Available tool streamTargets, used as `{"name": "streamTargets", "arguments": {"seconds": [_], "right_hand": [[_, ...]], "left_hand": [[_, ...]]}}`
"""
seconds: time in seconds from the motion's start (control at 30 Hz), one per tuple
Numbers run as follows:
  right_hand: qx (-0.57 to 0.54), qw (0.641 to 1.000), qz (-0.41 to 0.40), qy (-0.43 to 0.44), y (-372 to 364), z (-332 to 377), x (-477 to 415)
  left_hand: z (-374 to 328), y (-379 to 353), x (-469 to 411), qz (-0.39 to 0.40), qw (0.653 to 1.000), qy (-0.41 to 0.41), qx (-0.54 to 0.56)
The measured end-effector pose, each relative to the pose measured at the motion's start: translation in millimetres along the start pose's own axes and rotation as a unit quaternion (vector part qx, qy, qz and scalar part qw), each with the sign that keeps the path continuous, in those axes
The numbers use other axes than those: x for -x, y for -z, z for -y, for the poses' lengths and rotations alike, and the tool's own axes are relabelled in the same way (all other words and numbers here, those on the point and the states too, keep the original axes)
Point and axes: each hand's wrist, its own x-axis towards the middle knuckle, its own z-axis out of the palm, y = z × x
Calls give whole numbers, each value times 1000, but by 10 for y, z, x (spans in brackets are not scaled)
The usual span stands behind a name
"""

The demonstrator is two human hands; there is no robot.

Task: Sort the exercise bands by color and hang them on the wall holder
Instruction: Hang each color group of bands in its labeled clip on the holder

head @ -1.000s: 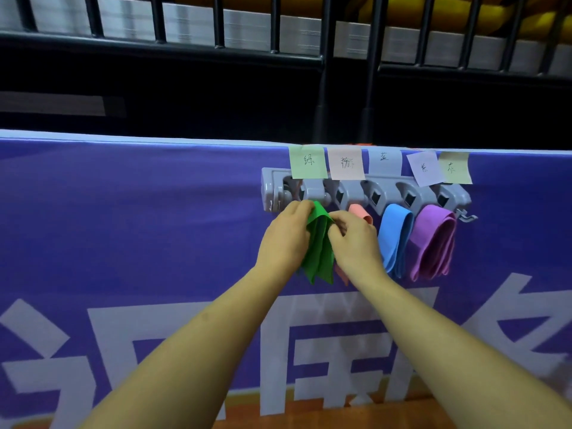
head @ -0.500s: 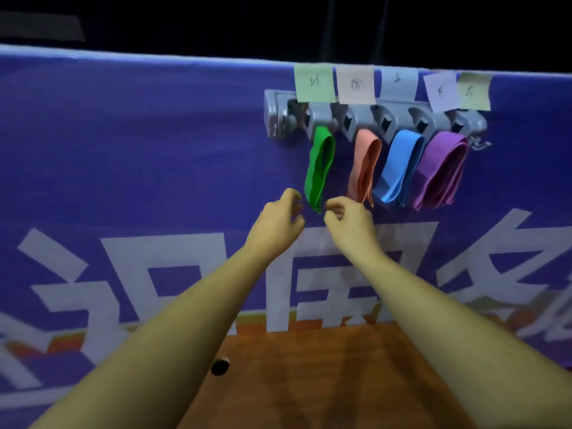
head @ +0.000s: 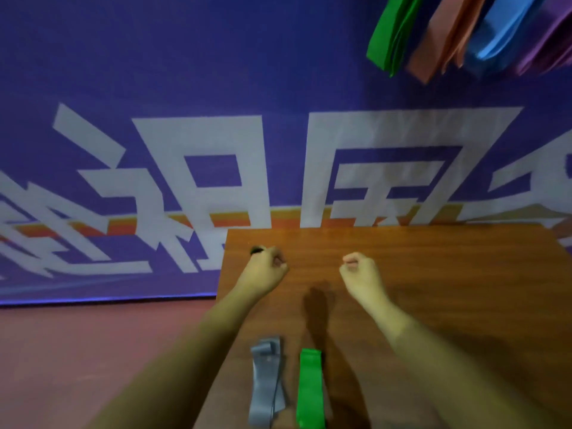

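The lower ends of four hung bands show at the top right: a green band (head: 390, 35), a salmon band (head: 436, 41), a blue band (head: 501, 29) and a purple band (head: 548, 41); the holder itself is out of view. On the wooden table (head: 448, 274) lie a grey band (head: 266, 385) and a second green band (head: 309, 388), side by side near the bottom edge. My left hand (head: 269, 269) and my right hand (head: 360, 272) hover over the table's far part, fingers loosely curled, holding nothing.
A purple banner (head: 154, 72) with large white characters stands behind the table. A small dark hole (head: 256, 249) in the tabletop sits just beyond my left hand. Reddish floor (head: 77, 351) lies to the left of the table.
Both hands let go of the hung green band and dropped from the holder to above the table. The view tilted down, bringing the grey and green bands on the table into sight.
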Motion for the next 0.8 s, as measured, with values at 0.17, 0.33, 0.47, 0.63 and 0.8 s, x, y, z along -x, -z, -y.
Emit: {"name": "streamTargets", "arguments": {"seconds": [0.17, 0.33, 0.47, 0.63, 0.8], "right_hand": [[41, 991, 73, -103, -442, -681, 458], [49, 980, 99, -165, -793, -1148, 780], [49, 973, 123, -187, -1027, -1365, 958], [37, 967, 130, -217, -1289, -1589, 1025], [25, 971, 116, -206, -1412, -1666, 1019]], "left_hand": [[573, -592, 355, 89, 994, 69, 15], [848, -1105, 550, 180, 980, 84, 8], [941, -1391, 558, 231, 970, 56, -51], [1201, -1767, 463, 284, 957, 30, -58], [1205, -1883, 520, 268, 961, 62, -11]]}}
